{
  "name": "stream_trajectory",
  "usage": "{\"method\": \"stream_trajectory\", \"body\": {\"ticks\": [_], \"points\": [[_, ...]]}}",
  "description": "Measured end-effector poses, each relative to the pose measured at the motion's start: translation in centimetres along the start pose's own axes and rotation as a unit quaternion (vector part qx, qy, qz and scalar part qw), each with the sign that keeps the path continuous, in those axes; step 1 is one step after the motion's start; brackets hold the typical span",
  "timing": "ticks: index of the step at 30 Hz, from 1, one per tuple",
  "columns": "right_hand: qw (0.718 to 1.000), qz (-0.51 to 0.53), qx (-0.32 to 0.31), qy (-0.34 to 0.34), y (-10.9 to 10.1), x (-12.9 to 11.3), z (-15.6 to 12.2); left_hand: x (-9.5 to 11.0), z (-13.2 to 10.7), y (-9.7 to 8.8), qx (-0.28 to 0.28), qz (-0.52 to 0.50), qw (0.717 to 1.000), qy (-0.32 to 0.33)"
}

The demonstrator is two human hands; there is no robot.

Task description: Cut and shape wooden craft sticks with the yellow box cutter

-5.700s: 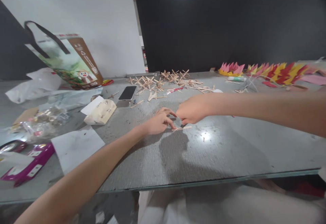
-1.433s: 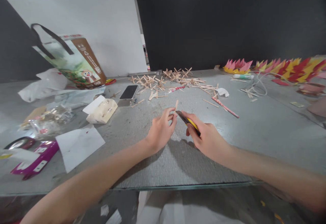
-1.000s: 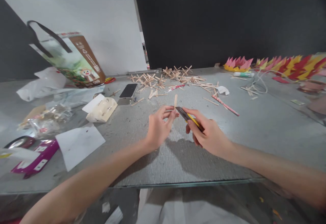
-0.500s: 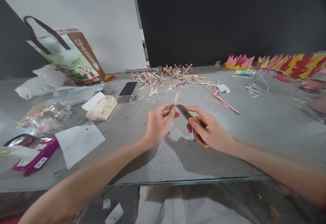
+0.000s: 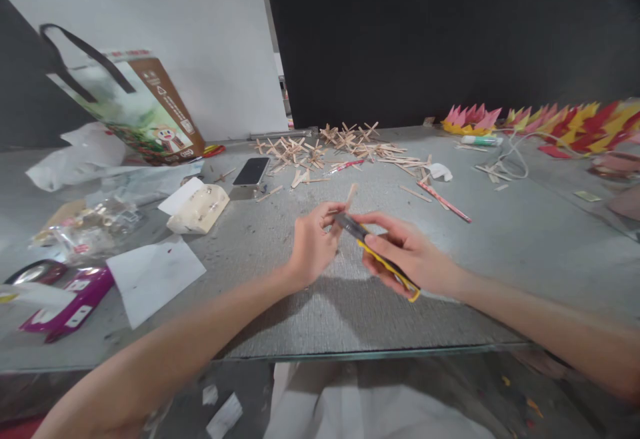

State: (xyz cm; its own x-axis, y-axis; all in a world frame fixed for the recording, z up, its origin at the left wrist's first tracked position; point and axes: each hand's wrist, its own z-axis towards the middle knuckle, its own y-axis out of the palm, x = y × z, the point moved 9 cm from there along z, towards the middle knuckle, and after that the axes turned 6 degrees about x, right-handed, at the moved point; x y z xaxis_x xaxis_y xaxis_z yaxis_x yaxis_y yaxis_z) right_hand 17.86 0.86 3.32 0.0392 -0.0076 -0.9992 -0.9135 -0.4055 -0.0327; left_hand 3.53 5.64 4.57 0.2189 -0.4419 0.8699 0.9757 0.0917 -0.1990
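Observation:
Pinched in my left hand (image 5: 316,242) is a flat wooden stick (image 5: 353,195), its upper end rising past the fingertips. My right hand (image 5: 405,252) is wrapped round a yellow and black utility knife (image 5: 385,260). The knife's dark front end lies across the stick at my left fingertips; its blade is too small to make out. Both hands are held over the grey table (image 5: 300,319), close together. Behind them lies a heap of wooden sticks (image 5: 295,152), several joined into star-like shapes.
A phone (image 5: 251,172), a cream box (image 5: 203,209), white paper (image 5: 156,278) and a purple tape dispenser (image 5: 75,306) are on the left, with a carrier bag (image 5: 150,112) behind. On the right are a red patterned pencil (image 5: 445,202), a glue stick (image 5: 481,140) and folded paper petals (image 5: 473,119).
The knife has moved left, its front end now over the stick at my left fingertips. More of its yellow handle shows. The stick's top has tilted slightly right.

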Motion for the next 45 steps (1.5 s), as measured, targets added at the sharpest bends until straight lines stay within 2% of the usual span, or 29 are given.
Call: {"method": "stream_trajectory", "body": {"ticks": [1, 3, 5, 8, 11, 16, 19, 30, 33, 36, 39, 42, 45], "points": [[1.000, 0.005, -0.003, -0.004, 0.2, -0.2, -0.2, 0.2, 0.0, 0.1, -0.003, 0.005, 1.000, 0.004], [0.999, 0.015, 0.034, -0.035, -0.3, -0.8, -0.4, 0.3, 0.0, 0.1, 0.001, -0.016, 1.000, -0.006], [0.993, 0.015, 0.092, -0.073, -1.5, -1.4, -0.4, -0.2, 0.3, -0.1, 0.016, -0.060, 0.997, -0.040], [0.986, -0.007, 0.135, -0.096, -2.8, -1.5, -0.1, -1.0, 0.7, -0.4, 0.033, -0.102, 0.990, -0.087], [0.986, -0.055, 0.129, -0.087, -2.9, -0.8, 0.5, -1.1, 0.7, -0.4, 0.026, -0.115, 0.989, -0.093], [0.972, -0.161, 0.130, -0.108, -2.4, -0.9, 0.4, -0.4, 0.1, -0.2, 0.018, -0.114, 0.990, -0.082], [0.969, -0.189, 0.119, -0.104, -2.1, -0.7, 0.3, -0.4, 0.0, -0.1, 0.016, -0.121, 0.989, -0.085], [0.975, -0.146, 0.128, -0.110, -2.3, -0.1, 0.4, -0.1, 0.2, -0.1, 0.005, -0.129, 0.988, -0.082], [0.971, -0.095, 0.156, -0.152, -3.0, -0.6, 0.4, -0.4, -0.2, 0.6, -0.026, -0.119, 0.987, -0.106], [0.952, -0.087, 0.213, -0.202, -4.5, -2.0, 0.0, -0.9, -1.2, 2.0, -0.083, -0.124, 0.979, -0.139], [0.930, -0.180, 0.235, -0.216, -5.3, -3.1, 0.0, -0.9, -1.9, 2.8, -0.114, -0.130, 0.975, -0.141], [0.901, -0.296, 0.223, -0.223, -5.2, -3.3, 0.3, -0.6, -2.1, 3.0, -0.134, -0.112, 0.977, -0.126], [0.896, -0.333, 0.205, -0.212, -5.1, -2.7, 1.0, -0.5, -2.1, 2.9, -0.143, -0.097, 0.977, -0.122]]}}
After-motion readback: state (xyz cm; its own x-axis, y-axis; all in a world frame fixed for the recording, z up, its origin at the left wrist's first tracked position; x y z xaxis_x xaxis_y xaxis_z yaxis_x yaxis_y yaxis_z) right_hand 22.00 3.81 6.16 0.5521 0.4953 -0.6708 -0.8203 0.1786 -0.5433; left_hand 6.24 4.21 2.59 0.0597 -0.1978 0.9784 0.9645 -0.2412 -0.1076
